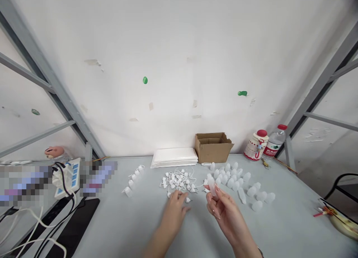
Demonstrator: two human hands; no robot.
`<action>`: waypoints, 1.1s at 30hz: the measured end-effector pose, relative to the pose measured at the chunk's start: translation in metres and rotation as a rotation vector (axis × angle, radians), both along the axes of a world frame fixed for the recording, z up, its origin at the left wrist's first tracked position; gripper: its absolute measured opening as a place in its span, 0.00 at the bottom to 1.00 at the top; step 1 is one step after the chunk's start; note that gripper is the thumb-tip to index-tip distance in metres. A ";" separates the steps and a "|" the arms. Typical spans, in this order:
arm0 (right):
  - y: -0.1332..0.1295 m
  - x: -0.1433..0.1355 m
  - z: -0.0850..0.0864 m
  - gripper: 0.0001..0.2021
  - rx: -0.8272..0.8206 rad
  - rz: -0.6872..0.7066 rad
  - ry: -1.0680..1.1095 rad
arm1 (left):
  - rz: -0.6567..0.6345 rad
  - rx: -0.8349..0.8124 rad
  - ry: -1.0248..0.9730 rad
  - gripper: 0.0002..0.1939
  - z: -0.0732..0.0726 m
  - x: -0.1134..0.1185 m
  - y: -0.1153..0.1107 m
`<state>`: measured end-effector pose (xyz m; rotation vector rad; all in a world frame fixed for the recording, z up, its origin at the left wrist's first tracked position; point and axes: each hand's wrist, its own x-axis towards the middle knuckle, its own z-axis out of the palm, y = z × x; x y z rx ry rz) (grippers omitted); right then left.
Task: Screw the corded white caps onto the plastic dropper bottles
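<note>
My right hand (222, 205) is closed round a small translucent white plastic tube (211, 184), tilted up between thumb and fingers. My left hand (175, 209) is at the near edge of a pile of small white caps with thin cords (179, 179). Its fingers are bent and apart from the thumb, with nothing visible between them. A single white cap (188, 200) lies beside the left fingertips. Right of the pile are many more translucent tubes (223, 177), most standing and a few lying down. At the left, several tubes with corded caps on them (131, 183) form a slanting row.
Against the wall are a stack of white sheets (175, 157), an open cardboard box (214, 149), a decorated flask (256, 146) and a water bottle (275, 142). A power strip (68, 177) with cables and a black flat panel (75, 228) lie left. Grey metal frames flank the table.
</note>
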<state>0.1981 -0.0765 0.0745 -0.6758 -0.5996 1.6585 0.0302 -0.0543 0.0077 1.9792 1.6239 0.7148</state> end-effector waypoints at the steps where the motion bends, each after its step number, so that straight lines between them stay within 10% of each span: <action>1: 0.000 -0.001 -0.003 0.13 -0.010 -0.002 -0.016 | -0.032 0.030 0.073 0.19 -0.003 0.004 0.000; 15: -0.006 -0.008 -0.004 0.16 0.022 -0.033 -0.263 | -0.036 0.259 0.284 0.15 -0.018 -0.001 0.009; 22: -0.010 -0.013 0.004 0.16 0.112 -0.056 -0.467 | 0.123 0.149 -0.349 0.07 -0.002 -0.015 0.020; 33: -0.023 -0.033 -0.007 0.10 0.271 -0.197 -0.858 | 0.304 -0.195 -1.453 0.13 0.085 -0.001 -0.024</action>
